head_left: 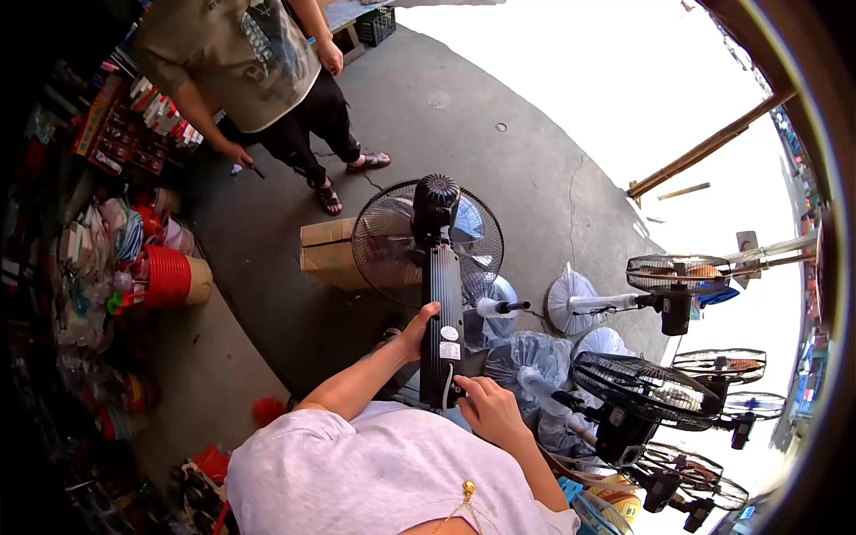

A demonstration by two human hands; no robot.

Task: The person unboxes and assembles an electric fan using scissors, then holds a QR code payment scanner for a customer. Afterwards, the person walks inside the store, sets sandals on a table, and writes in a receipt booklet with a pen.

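A black electric fan stands before me, its round wire cage facing away and its long ribbed body running down toward my chest. My left hand is closed around the left side of that body, beside two white labels. At the body's lower end, my right hand has its fingers bent against the right edge, by a small dark knob. A pale cord lies along the body there. The fingertips of my right hand are partly hidden.
Several black fans and bagged fan bases crowd the right. A cardboard box sits behind the held fan. A person stands at upper left, near goods with stacked red buckets. Wooden poles slant at far right.
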